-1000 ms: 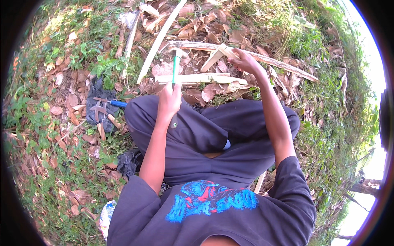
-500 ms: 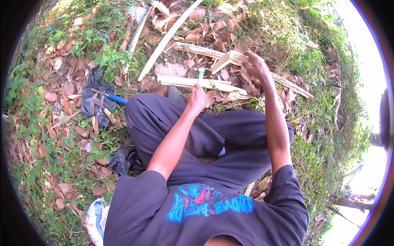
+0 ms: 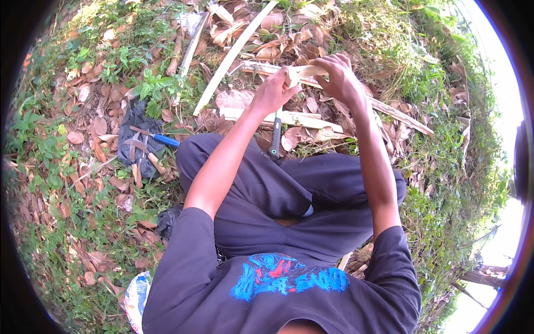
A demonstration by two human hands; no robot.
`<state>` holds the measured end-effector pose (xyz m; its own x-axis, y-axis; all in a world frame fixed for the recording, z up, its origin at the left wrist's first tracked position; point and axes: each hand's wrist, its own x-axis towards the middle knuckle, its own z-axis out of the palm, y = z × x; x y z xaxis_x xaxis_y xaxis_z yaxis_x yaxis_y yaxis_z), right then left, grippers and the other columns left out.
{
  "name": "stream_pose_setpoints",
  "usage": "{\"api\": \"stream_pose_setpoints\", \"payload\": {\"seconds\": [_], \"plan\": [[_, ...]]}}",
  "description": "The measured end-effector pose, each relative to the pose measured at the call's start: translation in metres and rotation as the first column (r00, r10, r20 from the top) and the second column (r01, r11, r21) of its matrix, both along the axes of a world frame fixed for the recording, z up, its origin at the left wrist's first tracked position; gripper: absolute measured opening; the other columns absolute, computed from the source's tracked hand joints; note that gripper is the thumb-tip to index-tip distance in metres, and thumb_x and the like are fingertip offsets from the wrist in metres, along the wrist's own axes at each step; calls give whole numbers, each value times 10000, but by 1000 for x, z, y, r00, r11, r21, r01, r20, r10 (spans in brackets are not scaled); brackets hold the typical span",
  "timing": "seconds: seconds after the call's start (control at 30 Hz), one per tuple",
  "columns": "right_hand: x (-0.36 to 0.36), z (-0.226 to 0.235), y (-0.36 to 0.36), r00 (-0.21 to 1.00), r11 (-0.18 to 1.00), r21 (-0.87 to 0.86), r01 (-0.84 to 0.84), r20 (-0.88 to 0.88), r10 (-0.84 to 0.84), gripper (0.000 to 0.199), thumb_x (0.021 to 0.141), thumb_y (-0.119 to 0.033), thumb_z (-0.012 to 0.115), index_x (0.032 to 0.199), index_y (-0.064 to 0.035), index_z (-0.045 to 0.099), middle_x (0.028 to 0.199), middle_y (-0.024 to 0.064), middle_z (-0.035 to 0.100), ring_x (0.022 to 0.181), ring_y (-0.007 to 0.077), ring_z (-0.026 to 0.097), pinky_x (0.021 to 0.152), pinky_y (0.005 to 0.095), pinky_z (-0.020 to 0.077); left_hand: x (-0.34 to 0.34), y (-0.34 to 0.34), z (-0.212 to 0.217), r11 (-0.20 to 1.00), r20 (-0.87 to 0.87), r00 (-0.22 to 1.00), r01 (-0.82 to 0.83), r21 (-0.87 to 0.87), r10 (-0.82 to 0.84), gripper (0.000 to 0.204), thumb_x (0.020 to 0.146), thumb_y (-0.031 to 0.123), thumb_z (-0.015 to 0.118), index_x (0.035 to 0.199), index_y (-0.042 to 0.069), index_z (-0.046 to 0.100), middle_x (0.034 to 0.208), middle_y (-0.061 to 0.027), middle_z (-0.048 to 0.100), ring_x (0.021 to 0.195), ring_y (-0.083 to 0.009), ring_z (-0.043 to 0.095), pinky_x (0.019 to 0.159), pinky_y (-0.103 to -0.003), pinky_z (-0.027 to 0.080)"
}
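Note:
I sit cross-legged on leafy ground in dark trousers. My right hand (image 3: pixel 340 75) grips a short pale strip of split wood (image 3: pixel 307 70) held out in front of my knees. My left hand (image 3: pixel 271 92) is closed right beside it, at the strip's left end, around a tool with a green and black handle (image 3: pixel 275 138). The handle hangs down below the hand toward my left knee. The tool's working end is hidden between the hand and the strip.
A dark cloth (image 3: pixel 135 119) on the left carries hand tools, one with a blue handle (image 3: pixel 166 140). Pale split sticks (image 3: pixel 295 118) and a long strip (image 3: pixel 231 55) lie ahead among dry leaves. A white and blue bag (image 3: pixel 136 298) sits by my left hip.
My left hand has moved right and forward to meet the right hand at the wood strip. The tool's handle, pointing up a second ago, now hangs downward.

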<state>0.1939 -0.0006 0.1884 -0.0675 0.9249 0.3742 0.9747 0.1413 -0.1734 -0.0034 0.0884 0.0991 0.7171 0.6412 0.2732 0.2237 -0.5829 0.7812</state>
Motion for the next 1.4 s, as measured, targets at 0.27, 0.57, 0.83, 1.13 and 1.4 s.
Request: {"api": "stream_pose_setpoints", "payload": {"seconds": [0.27, 0.57, 0.83, 1.13, 1.4], "plan": [[-111, -90, -64, 619, 621, -669, 408, -298, -727, 542, 845, -453, 731, 1037, 35, 593, 1001, 276, 661, 981, 423, 656, 896, 473, 511, -44, 50, -3, 958, 188, 940, -272, -90, 284, 200, 921, 138, 621, 1061, 8, 561, 919, -139, 698, 765, -232, 706, 663, -383, 554], [-166, -162, -70, -393, 768, -639, -37, -698, -599, 253, 924, -169, 565, 1057, 46, 542, 832, 126, 663, 649, 172, 654, 571, 297, 562, -45, 49, -44, 956, 185, 938, -292, -25, 292, 304, 854, 184, 687, 1089, 22, 582, 919, -159, 700, 835, -293, 714, 739, -404, 565], [-131, -99, -183, -255, 724, -667, 176, -741, -621, 167, 980, -192, 572, 932, -85, 453, 681, -23, 481, 507, 49, 445, 443, 220, 401, -24, 30, -36, 920, 147, 956, -194, -340, 256, 347, 894, 242, 612, 1162, 30, 553, 953, -186, 713, 917, -309, 717, 813, -425, 564], [-141, -50, -222, -318, 801, -501, 328, -857, -405, 219, 987, -176, 605, 921, -110, 407, 639, -28, 430, 466, 39, 397, 423, 201, 363, 4, 13, -64, 906, 72, 994, -43, -421, 80, 669, 923, 546, 485, 1340, 23, 492, 1225, -263, 625, 1106, -375, 624, 986, -437, 461], [-152, -28, -223, -336, 842, -493, 220, -848, -409, 184, 985, -153, 595, 939, -97, 425, 642, -25, 428, 467, 44, 400, 429, 200, 349, 20, 24, -77, 793, 534, 783, 89, -603, 318, 656, 929, 589, 568, 1244, 15, 553, 954, -116, 666, 820, -225, 622, 805, -371, 496]]}}
